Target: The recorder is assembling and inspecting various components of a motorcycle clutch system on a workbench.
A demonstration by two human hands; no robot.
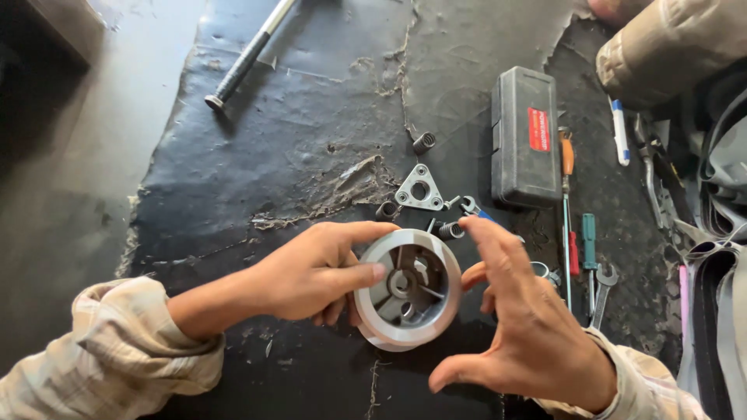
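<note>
Two hands meet over a round grey metal housing low in the middle of the view. The left hand has its grip closed on the housing's left rim, thumb across the front edge and fingers behind, holding it tilted so the ribbed hollow faces up. The right hand is spread wide with nothing in it, just beside the housing's right rim; whether a fingertip touches it cannot be told. Under them lies a cracked black mat. Just beyond the housing lie a small spring, a short bushing and a triangular metal plate. To the right are screwdrivers and a wrench. Farther back sits a dark tool case, another spring, and at the far left a long metal bar.
</note>
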